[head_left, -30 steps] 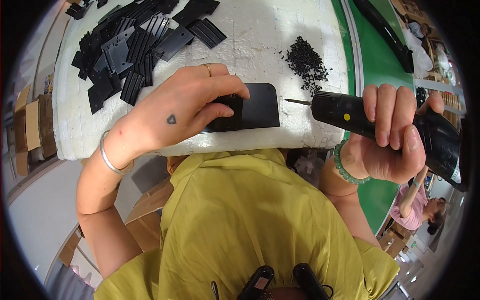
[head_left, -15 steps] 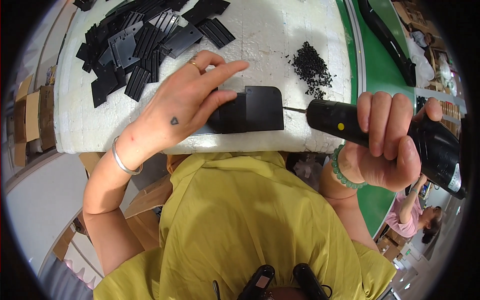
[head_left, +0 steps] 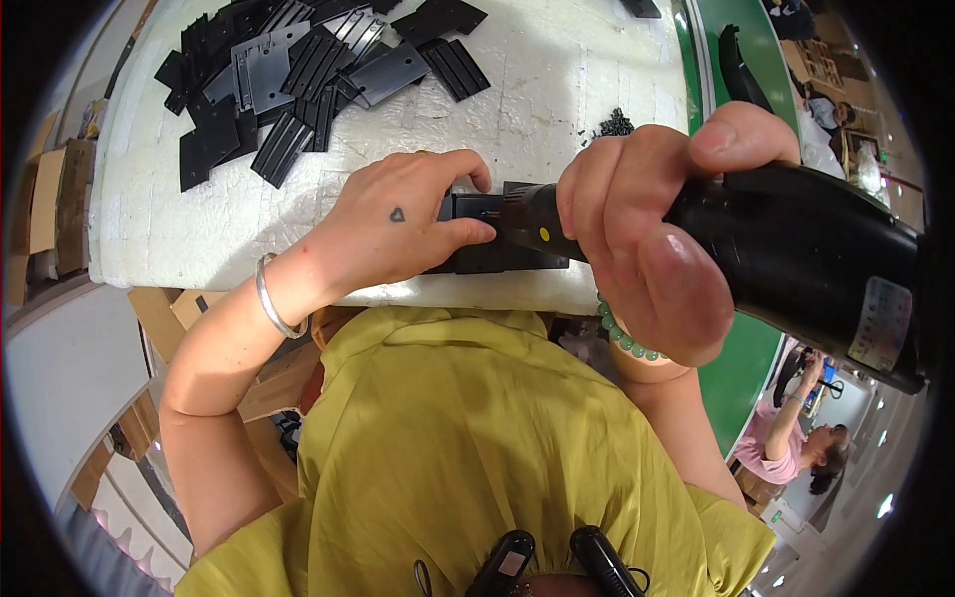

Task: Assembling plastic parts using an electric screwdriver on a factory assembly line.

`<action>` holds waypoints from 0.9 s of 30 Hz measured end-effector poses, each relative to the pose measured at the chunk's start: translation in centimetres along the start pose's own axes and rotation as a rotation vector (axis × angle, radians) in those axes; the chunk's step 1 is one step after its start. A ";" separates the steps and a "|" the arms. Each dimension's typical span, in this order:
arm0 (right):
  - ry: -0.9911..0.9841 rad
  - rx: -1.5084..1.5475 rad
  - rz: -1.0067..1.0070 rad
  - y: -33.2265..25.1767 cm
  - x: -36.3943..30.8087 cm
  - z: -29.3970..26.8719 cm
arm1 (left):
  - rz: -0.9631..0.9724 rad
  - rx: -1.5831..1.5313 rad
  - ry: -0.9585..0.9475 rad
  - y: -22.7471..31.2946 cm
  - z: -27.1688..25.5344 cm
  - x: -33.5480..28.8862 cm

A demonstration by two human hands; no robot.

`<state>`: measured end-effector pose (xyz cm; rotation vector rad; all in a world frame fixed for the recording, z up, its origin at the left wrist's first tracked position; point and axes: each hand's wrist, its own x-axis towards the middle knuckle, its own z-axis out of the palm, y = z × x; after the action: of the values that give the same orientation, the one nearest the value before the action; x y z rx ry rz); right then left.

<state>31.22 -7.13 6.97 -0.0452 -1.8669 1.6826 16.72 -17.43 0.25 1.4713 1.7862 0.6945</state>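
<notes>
A black electric screwdriver (head_left: 796,234) lies in my right hand (head_left: 652,234), whose fingers are wrapped round its body. Its tip points left, over a flat black plastic part (head_left: 487,261) near the table's front edge. The nose of the tool sits above this part and hides some of it. My left hand (head_left: 383,224) steadies the part from the left, with thumb and curled index finger on either side of the driver's tip. The other left fingers are mostly hidden. Whether the tip touches a screw cannot be made out.
A heap of black ribbed and flat plastic pieces (head_left: 313,75) covers the back left of the white padded table (head_left: 199,239). Small black screws (head_left: 617,123) show partly behind my right hand. Cardboard boxes (head_left: 60,199) stand at left; a person in pink (head_left: 776,443) is at right.
My right hand has brought the screwdriver left and up, from beside the black plastic part to over it. My left thumb and index finger have moved to around the tip.
</notes>
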 end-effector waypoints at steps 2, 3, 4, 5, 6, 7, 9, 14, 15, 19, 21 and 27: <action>0.021 -0.022 0.015 0.3 0.0 0.1 | -0.015 -0.006 0.009 0.1 -0.1 0.0; 0.014 -0.024 0.018 0.3 0.1 0.3 | -0.019 -0.005 0.004 0.1 -0.1 -0.1; 0.030 -0.007 0.028 0.4 0.2 0.6 | -0.023 -0.004 0.000 0.0 -0.1 -0.1; 0.047 0.009 0.037 0.4 0.3 0.9 | -0.023 -0.010 0.005 -0.3 0.2 -0.1; 0.039 0.007 0.039 0.3 0.3 1.2 | 0.027 -0.003 0.051 -0.8 0.6 -0.1; 0.037 -0.073 0.027 0.2 0.3 1.4 | 0.076 0.005 0.097 -1.1 0.9 -0.1; 0.027 -0.152 0.010 0.3 0.6 1.6 | 0.069 -0.008 0.108 -1.0 1.1 0.0; -0.082 -0.144 -0.019 0.7 0.9 1.9 | 0.032 -0.062 0.015 -1.0 0.6 0.3; -0.105 -0.139 -0.031 0.8 0.9 1.9 | 0.014 -0.068 0.002 -1.0 0.6 0.3; -0.066 -0.131 -0.010 1.0 0.9 2.3 | 0.010 -0.057 0.012 -1.2 0.7 0.3; -0.060 -0.151 -0.003 0.9 0.8 2.2 | -0.005 -0.063 -0.009 -0.8 0.3 0.3; -0.126 -0.072 -0.014 0.7 0.9 0.8 | 0.025 -0.039 -0.023 -0.5 0.1 0.3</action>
<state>29.86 -7.29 6.70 0.0453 -2.0159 1.6416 16.49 -17.28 -0.30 1.4727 1.7305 0.7183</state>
